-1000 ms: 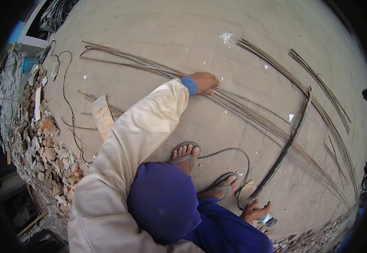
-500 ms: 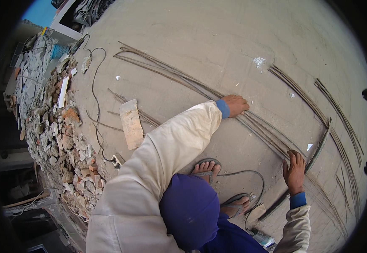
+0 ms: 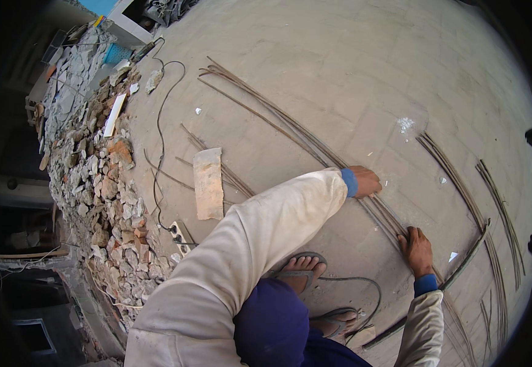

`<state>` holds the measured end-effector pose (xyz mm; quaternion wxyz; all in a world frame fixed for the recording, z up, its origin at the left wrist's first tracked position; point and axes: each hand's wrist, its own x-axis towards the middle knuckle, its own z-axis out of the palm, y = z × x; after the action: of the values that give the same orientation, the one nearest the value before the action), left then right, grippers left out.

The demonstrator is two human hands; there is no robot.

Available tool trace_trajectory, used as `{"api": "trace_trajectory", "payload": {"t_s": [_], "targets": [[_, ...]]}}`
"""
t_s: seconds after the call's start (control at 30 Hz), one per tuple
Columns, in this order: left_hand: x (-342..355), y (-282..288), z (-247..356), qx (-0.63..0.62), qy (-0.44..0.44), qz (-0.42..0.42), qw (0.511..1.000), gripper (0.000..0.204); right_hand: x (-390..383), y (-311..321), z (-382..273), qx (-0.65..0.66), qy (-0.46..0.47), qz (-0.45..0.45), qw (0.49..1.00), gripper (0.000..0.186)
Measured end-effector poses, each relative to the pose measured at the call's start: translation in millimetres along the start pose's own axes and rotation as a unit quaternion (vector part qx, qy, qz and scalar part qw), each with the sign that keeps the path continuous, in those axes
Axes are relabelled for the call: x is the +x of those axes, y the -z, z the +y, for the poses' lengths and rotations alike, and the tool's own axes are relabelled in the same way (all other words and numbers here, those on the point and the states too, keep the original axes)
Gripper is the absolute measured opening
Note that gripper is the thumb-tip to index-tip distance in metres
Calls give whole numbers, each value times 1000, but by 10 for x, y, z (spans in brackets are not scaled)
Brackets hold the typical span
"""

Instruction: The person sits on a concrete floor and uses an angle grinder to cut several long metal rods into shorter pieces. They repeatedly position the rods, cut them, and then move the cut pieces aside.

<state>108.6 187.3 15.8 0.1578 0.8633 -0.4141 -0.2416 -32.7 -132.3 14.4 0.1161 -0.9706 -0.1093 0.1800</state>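
Observation:
A bundle of thin, rusty steel rods [image 3: 283, 115] lies slantwise across the ground in front of me. My left hand [image 3: 365, 181] is closed around the middle of the bundle, its fingertips partly hidden beneath the palm. Further along toward the lower right, my right hand [image 3: 417, 251] has its fingers curled onto the same rods. Between the two hands the rods run close together; toward the upper left their ends spread slightly apart.
More rod bundles [image 3: 452, 173] lie at the right, crossed by a dark bar [image 3: 469, 255]. Left of my arm are a flat board piece [image 3: 208, 183], a power strip [image 3: 183, 237] and a black cable [image 3: 162, 125]. Broken rubble [image 3: 104, 202] is heaped along the left.
My right hand has moved along the rods closer to my left hand, its fingers now curled in more. The rods between the hands sit tighter together. The whole view has shifted.

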Motion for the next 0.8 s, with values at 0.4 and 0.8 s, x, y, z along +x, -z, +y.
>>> {"api": "trace_trajectory", "payload": {"t_s": [0.4, 0.8], "targets": [[-602, 329, -450, 63, 100, 1, 993, 75, 49, 206, -45, 39, -24, 23, 999, 49], [-608, 582, -784, 11, 203, -58, 977, 49, 87, 249, -132, 42, -83, -60, 994, 64]]}}
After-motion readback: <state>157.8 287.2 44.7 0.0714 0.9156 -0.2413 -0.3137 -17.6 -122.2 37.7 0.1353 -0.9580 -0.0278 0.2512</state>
